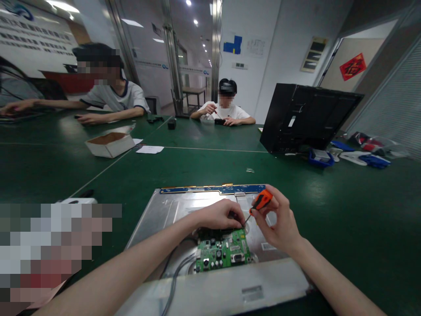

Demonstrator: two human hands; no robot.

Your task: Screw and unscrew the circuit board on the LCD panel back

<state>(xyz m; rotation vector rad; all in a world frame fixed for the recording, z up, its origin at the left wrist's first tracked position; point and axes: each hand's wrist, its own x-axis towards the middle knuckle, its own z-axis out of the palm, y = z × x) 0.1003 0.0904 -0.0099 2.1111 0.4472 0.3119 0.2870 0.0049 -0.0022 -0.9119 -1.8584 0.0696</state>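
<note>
A silver metal monitor back panel (164,215) lies flat on the green table in front of me. A green circuit board (221,252) sits on it near my hands. My right hand (279,221) is closed round a small screwdriver with an orange handle (261,200), its tip angled down at the board's far edge. My left hand (219,214) rests on the far edge of the board, fingers curled and pinched close to the screwdriver tip. What the fingers pinch is hidden. A blue strip board (210,189) runs along the panel's far edge.
A black monitor shell (305,116) stands at the right, with blue and white items (358,157) beside it. An open cardboard box (110,144) and paper lie at the left. Two other people sit across the green table (345,210). Grey cables (174,276) trail off the board.
</note>
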